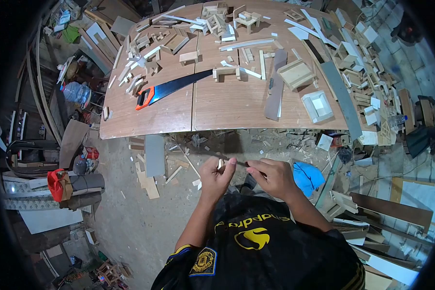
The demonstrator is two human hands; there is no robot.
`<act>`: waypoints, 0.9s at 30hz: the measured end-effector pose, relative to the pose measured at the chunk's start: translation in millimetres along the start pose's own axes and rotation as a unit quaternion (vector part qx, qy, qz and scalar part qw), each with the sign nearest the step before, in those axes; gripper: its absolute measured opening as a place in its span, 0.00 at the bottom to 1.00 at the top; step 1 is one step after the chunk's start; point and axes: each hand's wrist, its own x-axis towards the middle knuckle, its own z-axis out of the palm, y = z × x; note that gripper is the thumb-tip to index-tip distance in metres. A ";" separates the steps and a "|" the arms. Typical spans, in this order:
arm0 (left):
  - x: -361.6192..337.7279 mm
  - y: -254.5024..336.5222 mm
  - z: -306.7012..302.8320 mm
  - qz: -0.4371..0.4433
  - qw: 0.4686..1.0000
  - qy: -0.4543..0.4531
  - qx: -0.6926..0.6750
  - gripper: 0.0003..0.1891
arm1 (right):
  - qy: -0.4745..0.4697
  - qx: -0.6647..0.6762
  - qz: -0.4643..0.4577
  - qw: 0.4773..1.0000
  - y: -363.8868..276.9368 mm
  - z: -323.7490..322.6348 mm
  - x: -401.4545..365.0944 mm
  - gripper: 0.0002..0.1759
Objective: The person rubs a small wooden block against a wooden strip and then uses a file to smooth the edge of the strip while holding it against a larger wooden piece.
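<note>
Both my hands are raised in front of my chest, between my body and the table's near edge. My left hand (pixel 216 177) is closed around a small pale piece of wood (pixel 221 163), whose end shows by the thumb. A thin dark strip-like tool (pixel 238 164) spans the gap between the hands and reaches the left thumb. My right hand (pixel 271 178) pinches its other end, thumb toward the left hand. On the table ahead lies a handsaw (pixel 174 89) with an orange and black handle, its blade tip by a small wooden bracket-shaped piece (pixel 226 73).
The brown wooden table (pixel 227 108) carries many wood offcuts and small wooden pieces. A white-lined tray (pixel 317 106) and a grey board (pixel 340 99) lie at its right. Scraps and a blue bag (pixel 307 178) are on the floor. Boards (pixel 391 210) lean at the right.
</note>
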 end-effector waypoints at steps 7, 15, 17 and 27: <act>0.8 3.7 1.6 -0.010 0.995 -0.021 -0.098 0.20 | 0.052 0.016 0.063 0.997 1.1 -17.9 1.8 0.10; 2.7 7.3 -4.9 0.038 0.995 -0.040 -0.079 0.22 | -0.005 0.032 -0.022 0.999 8.3 -8.6 -2.8 0.11; 1.7 5.2 -5.3 0.034 0.995 -0.024 -0.095 0.22 | -0.004 0.035 -0.017 0.999 2.9 -6.8 0.0 0.11; -28.9 0.4 -39.4 -0.121 0.953 0.011 -0.279 0.21 | -0.028 0.032 0.008 0.999 -15.0 25.7 23.5 0.12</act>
